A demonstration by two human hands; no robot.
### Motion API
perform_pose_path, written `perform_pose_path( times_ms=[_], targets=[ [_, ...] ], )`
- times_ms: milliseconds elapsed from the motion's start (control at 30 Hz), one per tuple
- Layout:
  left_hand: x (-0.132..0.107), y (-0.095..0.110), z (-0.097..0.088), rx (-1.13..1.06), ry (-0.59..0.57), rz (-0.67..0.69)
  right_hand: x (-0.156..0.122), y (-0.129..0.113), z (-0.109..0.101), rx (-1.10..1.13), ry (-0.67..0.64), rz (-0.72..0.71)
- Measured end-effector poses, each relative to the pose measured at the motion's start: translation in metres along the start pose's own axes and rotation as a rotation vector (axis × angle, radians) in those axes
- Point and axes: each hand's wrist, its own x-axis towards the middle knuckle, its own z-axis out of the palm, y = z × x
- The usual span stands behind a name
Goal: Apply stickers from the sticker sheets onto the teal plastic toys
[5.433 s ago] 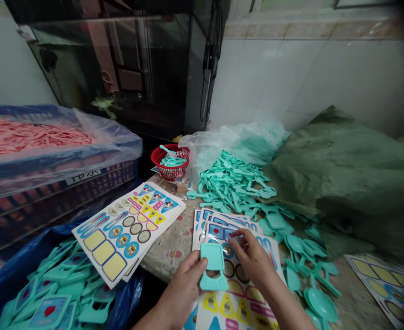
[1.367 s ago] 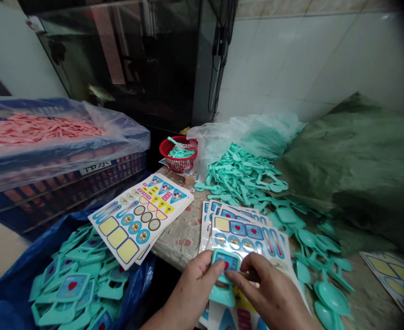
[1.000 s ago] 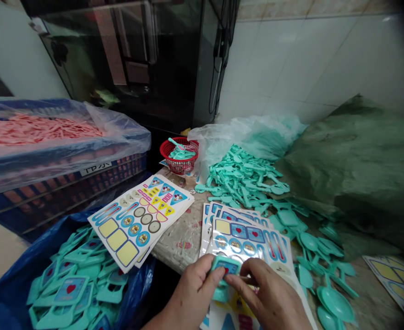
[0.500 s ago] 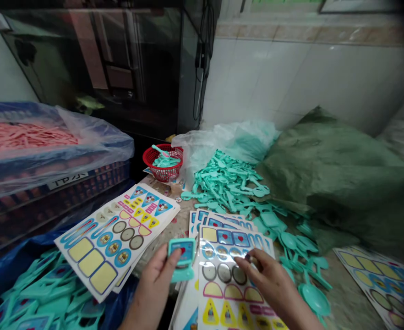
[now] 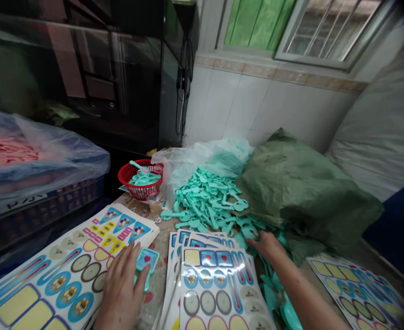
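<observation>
My left hand (image 5: 121, 286) holds a small turquoise plastic toy piece with a blue heart sticker (image 5: 146, 260), over the edge of the left sticker sheet (image 5: 64, 270). My right hand (image 5: 267, 244) reaches out to the turquoise plastic parts (image 5: 253, 229) at the near edge of the pile (image 5: 207, 201); its fingers rest on a piece and their tips are partly hidden. Between the hands lies a stack of glossy sticker sheets (image 5: 215, 284) with hearts, circles and yellow shapes.
A red basket (image 5: 140, 179) with turquoise pieces stands behind the sheets. A clear plastic bag (image 5: 205, 158) and a green sack (image 5: 301, 192) lie at the back. A crate of pink parts under plastic (image 5: 23, 160) sits at the left. Another sticker sheet (image 5: 360, 288) lies at the right.
My right hand left the sticker sheet and went forward to the turquoise parts. My left hand carried the stickered piece leftward and lower. The camera tilted up and turned right.
</observation>
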Motion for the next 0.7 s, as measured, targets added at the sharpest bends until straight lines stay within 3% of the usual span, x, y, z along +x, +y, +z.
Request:
perform_pose_path(
  times_ms=[133, 300, 400, 567, 700],
  targets=[
    [-0.008, 0.011, -0.008, -0.11, -0.011, 0.022, 0.0, 0.002, -0.008, 0.031, 0.053, -0.013],
    [-0.008, 0.039, -0.017, -0.305, -0.18, -0.046, -0.008, 0.005, -0.039, 0.166, 0.116, -0.079],
    [-0.01, 0.061, -0.018, -0.382, -0.224, -0.027, -0.028, -0.009, -0.051, 0.306, 0.111, -0.153],
    [-0.02, 0.098, -0.013, -0.4, -0.17, 0.188, -0.107, -0.058, -0.048, 0.566, -0.11, -0.371],
    [-0.022, 0.103, -0.013, -0.461, -0.309, 0.376, -0.159, -0.08, -0.032, 0.788, -0.372, -0.446]
  ],
)
